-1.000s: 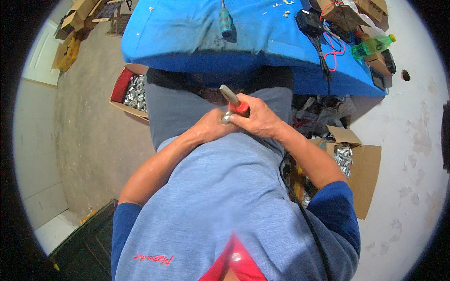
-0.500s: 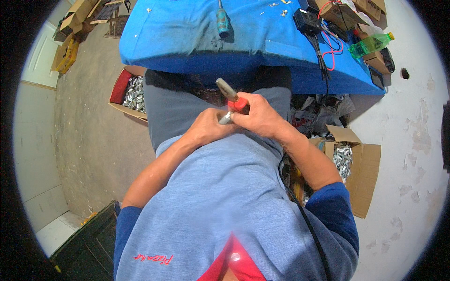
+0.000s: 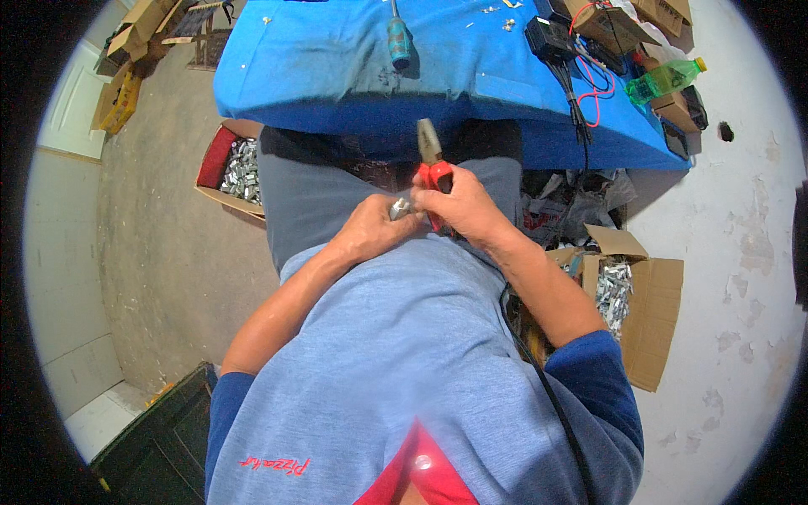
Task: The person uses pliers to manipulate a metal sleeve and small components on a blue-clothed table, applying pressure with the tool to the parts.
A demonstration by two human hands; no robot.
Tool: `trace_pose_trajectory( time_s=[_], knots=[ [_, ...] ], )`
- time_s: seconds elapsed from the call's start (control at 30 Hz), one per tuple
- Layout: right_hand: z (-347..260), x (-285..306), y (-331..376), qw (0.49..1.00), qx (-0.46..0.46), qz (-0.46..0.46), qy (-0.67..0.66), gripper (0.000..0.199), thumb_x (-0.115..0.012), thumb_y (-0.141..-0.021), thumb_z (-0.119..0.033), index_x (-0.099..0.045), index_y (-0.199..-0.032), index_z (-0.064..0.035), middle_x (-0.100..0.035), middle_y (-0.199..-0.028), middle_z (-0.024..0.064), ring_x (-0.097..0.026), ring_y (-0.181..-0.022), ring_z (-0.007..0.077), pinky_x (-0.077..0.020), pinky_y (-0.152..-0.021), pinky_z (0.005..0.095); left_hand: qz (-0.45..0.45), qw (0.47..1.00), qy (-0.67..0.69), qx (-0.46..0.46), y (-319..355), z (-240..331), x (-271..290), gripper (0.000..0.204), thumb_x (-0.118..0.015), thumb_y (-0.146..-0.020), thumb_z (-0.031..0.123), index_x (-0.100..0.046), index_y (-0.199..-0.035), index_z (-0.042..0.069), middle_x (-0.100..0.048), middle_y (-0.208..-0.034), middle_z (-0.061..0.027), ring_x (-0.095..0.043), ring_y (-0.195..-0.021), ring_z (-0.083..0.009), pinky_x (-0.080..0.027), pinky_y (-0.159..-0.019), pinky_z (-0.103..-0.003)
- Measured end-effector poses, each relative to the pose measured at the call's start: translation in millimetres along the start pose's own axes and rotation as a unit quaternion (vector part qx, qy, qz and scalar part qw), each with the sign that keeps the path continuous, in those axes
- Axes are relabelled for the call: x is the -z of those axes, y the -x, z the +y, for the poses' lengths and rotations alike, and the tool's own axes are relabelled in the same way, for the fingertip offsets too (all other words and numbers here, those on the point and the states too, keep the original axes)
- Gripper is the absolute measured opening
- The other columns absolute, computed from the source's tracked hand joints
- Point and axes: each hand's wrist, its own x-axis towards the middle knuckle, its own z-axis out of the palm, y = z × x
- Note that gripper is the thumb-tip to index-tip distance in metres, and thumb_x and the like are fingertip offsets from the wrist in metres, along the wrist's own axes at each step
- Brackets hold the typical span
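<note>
Over my lap, my left hand (image 3: 372, 229) is closed round a small silvery metal part (image 3: 400, 208), whose upper end sticks out between thumb and fingers. My right hand (image 3: 461, 202) grips red-handled pliers (image 3: 432, 156), with the metal jaws pointing up and away from me. The jaws look closed and hold nothing that I can see. The fingertips of my right hand are right beside the metal part; whether they touch it I cannot tell. Beyond my hands, a teal-handled screwdriver (image 3: 400, 44) lies on the blue cloth of the table (image 3: 320, 76).
An open box (image 3: 222, 168) of small metal parts stands on the floor at left. Another cardboard box (image 3: 661, 311) of such parts is at right, by the wall. A black power adapter (image 3: 551, 40), cables and a green bottle (image 3: 665, 82) crowd the table's right side.
The pliers have swung from slanting left to nearly upright and moved slightly right. My right hand has drawn a little away from my left, showing more of the metal part.
</note>
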Motion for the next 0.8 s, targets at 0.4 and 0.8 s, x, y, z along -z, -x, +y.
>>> trace_pose_trajectory(
  time_s=[0.4, 0.8],
  knots=[
    [35, 0, 30, 0.993, 0.009, 0.019, 0.119, 0.038, -0.057, -0.08, -0.011, -0.058, -0.116, 0.0009, -0.067, -0.097, 0.0192, -0.066, -0.095, 0.0325, -0.0493, -0.087, 0.038, 0.079, 0.996, 0.044, -0.013, 2, -9, 3, 0.036, -0.065, -0.092, 0.027, -0.057, -0.066, 0.002, -0.048, -0.06, 0.0051, -0.039, -0.057, -0.0054, -0.031, -0.048, -0.029],
    [-4, 9, 59, 0.91, 0.052, -0.011, 0.41, 0.064, -0.052, -0.077, -0.003, -0.036, -0.139, -0.0011, -0.049, -0.126, 0.0264, -0.048, -0.115, 0.0455, -0.0424, -0.098, 0.0505, 0.219, 0.975, -0.031, 0.008, -3, -26, 5, 0.036, -0.064, -0.091, 0.027, -0.06, -0.072, -0.004, -0.051, -0.057, -0.0035, -0.043, -0.056, -0.0102, -0.038, -0.051, -0.035]
  ],
)
